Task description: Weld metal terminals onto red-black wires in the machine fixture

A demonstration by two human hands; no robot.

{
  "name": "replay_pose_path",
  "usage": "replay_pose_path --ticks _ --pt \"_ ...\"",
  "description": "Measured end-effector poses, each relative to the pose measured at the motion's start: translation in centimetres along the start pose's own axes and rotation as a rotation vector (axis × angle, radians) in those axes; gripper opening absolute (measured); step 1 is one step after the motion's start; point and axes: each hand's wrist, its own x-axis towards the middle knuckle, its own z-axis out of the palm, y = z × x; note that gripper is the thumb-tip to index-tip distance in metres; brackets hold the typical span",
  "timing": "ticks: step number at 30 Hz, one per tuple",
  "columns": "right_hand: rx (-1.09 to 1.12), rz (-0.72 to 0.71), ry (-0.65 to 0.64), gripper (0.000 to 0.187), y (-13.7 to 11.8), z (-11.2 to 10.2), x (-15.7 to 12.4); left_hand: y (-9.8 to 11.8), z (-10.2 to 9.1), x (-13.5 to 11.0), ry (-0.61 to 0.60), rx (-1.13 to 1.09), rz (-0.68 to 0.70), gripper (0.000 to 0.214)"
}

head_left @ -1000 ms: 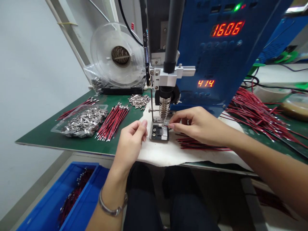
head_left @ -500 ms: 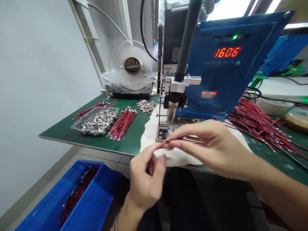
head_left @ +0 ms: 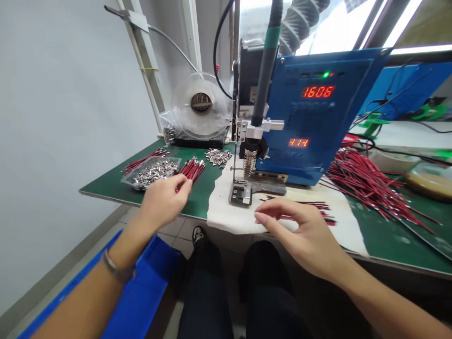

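My left hand (head_left: 164, 202) is closed, fingers curled, at the near end of a bundle of red and black wires (head_left: 192, 169) with metal tips. A bit of red wire shows at its fingertips; the hand covers the bundle's lower ends. My right hand (head_left: 300, 230) hovers over the white paper (head_left: 226, 216), with thumb and forefinger bent and slightly apart and nothing visible between them. Beneath and behind it lie several loose red and black wires (head_left: 318, 205). Ahead of it stands a blue machine (head_left: 310, 117) with a spring-wrapped tip (head_left: 249, 162) above a small metal fixture (head_left: 242, 194).
A clear tray of metal terminals (head_left: 155, 173) sits by the left hand, with loose terminals (head_left: 218, 157) behind. A large heap of red wires (head_left: 374, 183) lies at right. A clear reel (head_left: 201, 103) stands at the back. Below left is a blue bin (head_left: 141, 287).
My left hand has moved left from the fixture to the wire bundle. My right hand has drawn back slightly and its pinch has loosened. The view has shifted; the lower display reads differently.
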Motion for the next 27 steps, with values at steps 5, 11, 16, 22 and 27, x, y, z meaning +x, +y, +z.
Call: replay_pose_path --ticks 5,11,16,22,27 --pt "-0.086 0.026 0.062 0.019 0.7 -1.0 -1.1 -0.2 0.2 5.9 -0.088 0.383 -0.035 0.035" --pt "-0.343 0.04 0.051 0.021 3.3 -4.4 -0.8 -2.1 -0.6 7.2 -0.026 0.402 -0.106 0.043" --pt "-0.519 0.091 -0.111 0.024 5.9 -7.2 0.3 -6.6 -3.5 7.6 -0.069 0.312 -0.163 0.032" --pt "-0.553 0.045 -0.336 0.025 5.7 -7.1 2.9 -8.3 -3.9 8.6 -0.24 0.116 -0.194 0.009" --pt "-0.643 0.021 -0.458 0.023 4.5 -5.8 4.7 -7.6 -3.5 8.4 -0.171 0.065 -0.232 0.014"
